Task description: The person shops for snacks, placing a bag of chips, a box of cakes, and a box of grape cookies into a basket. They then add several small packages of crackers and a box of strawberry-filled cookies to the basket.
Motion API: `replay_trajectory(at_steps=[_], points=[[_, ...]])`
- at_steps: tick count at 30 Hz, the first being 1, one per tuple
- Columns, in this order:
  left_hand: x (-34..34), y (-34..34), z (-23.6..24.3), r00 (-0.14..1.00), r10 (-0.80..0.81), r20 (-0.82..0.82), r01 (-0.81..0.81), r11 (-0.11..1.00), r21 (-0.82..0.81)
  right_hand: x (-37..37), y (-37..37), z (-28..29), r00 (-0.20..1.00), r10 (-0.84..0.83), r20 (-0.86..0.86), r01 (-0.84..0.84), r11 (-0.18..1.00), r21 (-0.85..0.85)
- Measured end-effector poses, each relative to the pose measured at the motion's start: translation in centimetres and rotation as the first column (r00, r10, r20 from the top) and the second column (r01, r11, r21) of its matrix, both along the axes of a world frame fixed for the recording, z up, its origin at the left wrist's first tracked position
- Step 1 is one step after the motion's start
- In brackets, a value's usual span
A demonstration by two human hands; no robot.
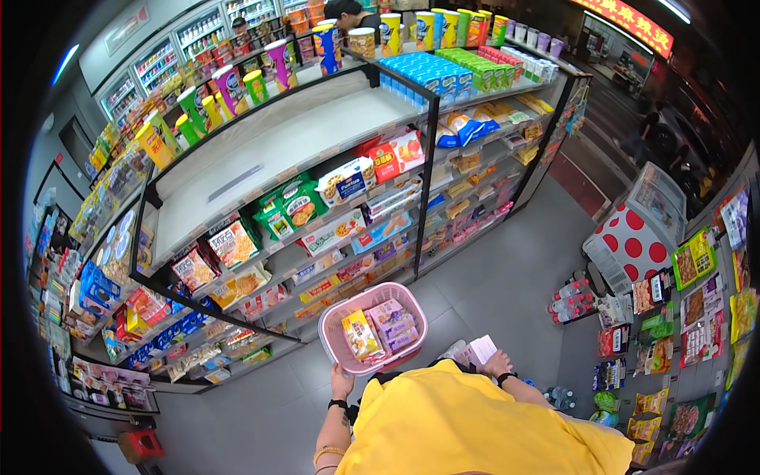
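Observation:
My left hand (pixel 342 383) is closed on the near left rim of a pink plastic shopping basket (pixel 324 336), held at the front of my body. Inside the basket lie a yellow-and-white snack package (pixel 361 334) and, on the right, purple snack packages (pixel 393 326). Low on my right side, my right hand (pixel 497 364) grips some pale paper (pixel 477 350), whose far edge points forward. Whether it is one sheet or several I cannot tell.
A long shelf unit (pixel 317 252) of boxed and bagged snacks runs ahead; its left top board (pixel 261 170) is mostly bare. Drink cartons (pixel 427 77) and chip canisters (pixel 280 63) stand above. On the right are a dotted freezer (pixel 633 244), bottles (pixel 570 302) and hanging snack bags (pixel 701 305).

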State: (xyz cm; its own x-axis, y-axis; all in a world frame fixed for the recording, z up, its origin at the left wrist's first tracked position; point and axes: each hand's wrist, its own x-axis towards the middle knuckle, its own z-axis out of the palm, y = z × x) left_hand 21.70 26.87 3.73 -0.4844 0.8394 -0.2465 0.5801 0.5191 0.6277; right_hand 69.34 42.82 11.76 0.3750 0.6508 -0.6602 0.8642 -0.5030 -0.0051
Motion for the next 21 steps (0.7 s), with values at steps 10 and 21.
replay_trajectory(at_steps=[10,21], points=[[1.0,0.1,0.1,0.995,0.100,0.019,-0.099,0.994,-0.050,0.7,-0.7,-0.5,1.000,0.026,-0.009,-0.026,0.999,0.035],[0.2,0.1,-0.6,0.988,0.125,0.089,-0.106,0.975,-0.193,1.8,-1.6,-1.9,1.000,-0.023,-0.002,0.024,1.000,0.021]])
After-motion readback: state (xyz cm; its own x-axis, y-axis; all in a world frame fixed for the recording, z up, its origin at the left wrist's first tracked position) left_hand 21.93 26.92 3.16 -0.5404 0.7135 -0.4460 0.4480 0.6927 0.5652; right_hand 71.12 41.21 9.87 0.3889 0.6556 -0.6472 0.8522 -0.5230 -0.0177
